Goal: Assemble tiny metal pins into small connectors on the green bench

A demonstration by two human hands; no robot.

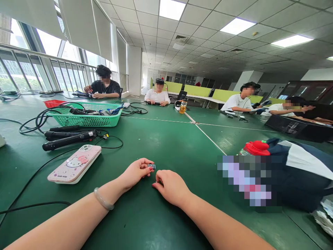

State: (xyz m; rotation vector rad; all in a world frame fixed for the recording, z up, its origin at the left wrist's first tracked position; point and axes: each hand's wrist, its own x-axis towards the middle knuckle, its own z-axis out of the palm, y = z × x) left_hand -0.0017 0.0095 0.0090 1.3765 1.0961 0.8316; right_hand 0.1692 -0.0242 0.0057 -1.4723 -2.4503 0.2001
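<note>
Between the thumb and fingers of my left hand (137,172) is a small dark-blue piece with pale markings (152,166), perhaps a little circuit board; its exact kind is too small to tell. A pale bangle circles that wrist. My right hand (171,185) is just to the right, closed with thumb and forefinger close together; a tiny pale speck shows at the fingertips, and I cannot make out what it is. Both hands are low over the green table (153,222), the fingertips a short way apart.
To the left lie a pink phone (75,164), black hair-straightener-like tools (70,139) with cables, and a green basket (85,119) of cables. A dark bag (288,177) and a red-lidded bottle (257,147) stand right. Several people sit around the table; a drink jar (182,107) stands farther back.
</note>
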